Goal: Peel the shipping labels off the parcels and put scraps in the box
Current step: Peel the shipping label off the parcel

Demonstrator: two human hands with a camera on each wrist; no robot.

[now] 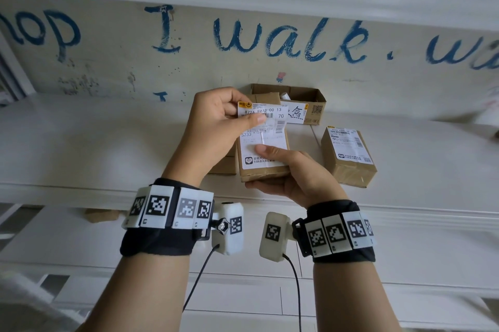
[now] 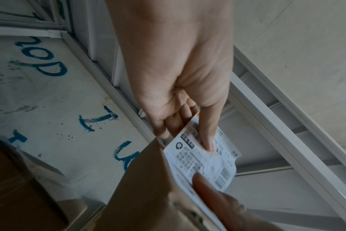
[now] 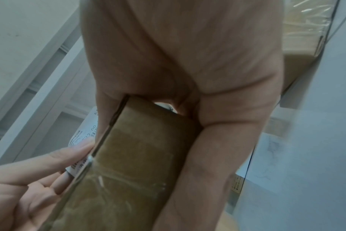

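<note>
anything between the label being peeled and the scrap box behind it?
Nothing visible. The left hand pinches the label, half-lifted off the parcel the right hand holds. The open box sits right behind on the shelf.

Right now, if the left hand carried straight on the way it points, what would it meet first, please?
Probably the open brown cardboard box against the wall, behind the white shipping label that the left hand pinches; depth is uncertain.

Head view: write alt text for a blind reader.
Left hand peels a label off a parcel gripped by the right hand. Behind on the white surface sit another labelled parcel and an open box.
</note>
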